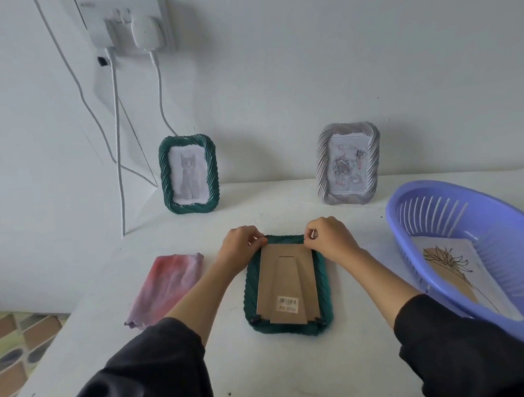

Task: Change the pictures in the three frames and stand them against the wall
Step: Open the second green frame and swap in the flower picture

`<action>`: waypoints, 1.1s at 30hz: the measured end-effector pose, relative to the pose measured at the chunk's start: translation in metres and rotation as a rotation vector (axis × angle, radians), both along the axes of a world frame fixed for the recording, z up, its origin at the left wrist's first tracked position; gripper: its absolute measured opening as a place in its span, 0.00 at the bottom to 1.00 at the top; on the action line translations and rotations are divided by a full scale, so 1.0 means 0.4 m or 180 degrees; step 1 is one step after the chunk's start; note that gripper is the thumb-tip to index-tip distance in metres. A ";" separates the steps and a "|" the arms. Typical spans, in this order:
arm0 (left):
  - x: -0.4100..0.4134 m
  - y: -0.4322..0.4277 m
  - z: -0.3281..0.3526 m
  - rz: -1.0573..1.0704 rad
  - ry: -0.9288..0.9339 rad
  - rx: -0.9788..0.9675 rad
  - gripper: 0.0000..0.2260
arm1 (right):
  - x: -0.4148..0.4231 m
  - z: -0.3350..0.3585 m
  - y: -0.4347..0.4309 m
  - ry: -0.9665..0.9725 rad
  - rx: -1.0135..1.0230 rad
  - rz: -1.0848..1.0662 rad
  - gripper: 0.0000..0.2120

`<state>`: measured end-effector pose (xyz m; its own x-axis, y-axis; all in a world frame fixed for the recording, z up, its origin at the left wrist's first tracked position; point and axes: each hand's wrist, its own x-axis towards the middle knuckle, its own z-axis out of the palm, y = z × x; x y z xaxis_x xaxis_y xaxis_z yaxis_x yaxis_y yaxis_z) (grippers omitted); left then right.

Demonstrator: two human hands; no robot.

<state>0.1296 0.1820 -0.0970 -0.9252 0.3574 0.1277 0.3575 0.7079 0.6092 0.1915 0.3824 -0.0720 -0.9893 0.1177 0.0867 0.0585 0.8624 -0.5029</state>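
1. Face-down green frame (323, 286) lies flat at centre of the white table (264, 374), brown backing board (284, 276) up, stand flap flat.
2. Left hand (242, 248) has its fingers curled, pinching at the frame's top-left corner. Right hand (329, 240) has finger and thumb pinched at the top-right corner. The rest of the frame extends towards the lower edge, between the forearms.
3. Barcode sticker (288, 303) low on the backing; digits too small to read.
4. Green cat frame (189, 174) and silver rose frame (348, 163) stand upright against the wall, upper centre, well apart.
5. Purple basket (469, 248) at right holds a flower drawing (449, 267).
6. Pink cloth (168, 288) lies left of the frame.
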 end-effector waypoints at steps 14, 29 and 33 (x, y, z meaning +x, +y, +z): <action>0.004 0.017 -0.018 0.0340 -0.0130 0.0319 0.07 | 0.001 -0.018 -0.008 -0.0102 -0.0279 -0.0304 0.05; 0.042 -0.006 -0.034 0.0315 -0.0202 0.0711 0.12 | 0.032 -0.063 -0.001 0.0248 -0.0690 -0.0335 0.05; 0.076 -0.017 -0.036 0.0278 -0.0196 0.0838 0.10 | 0.090 -0.074 -0.008 0.0589 -0.0708 -0.0329 0.07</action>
<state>0.1601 0.1752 -0.1115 -0.9599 0.2379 0.1481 0.2586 0.5489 0.7949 0.2276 0.3793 -0.1015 -0.9409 0.2531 0.2250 0.0301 0.7242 -0.6889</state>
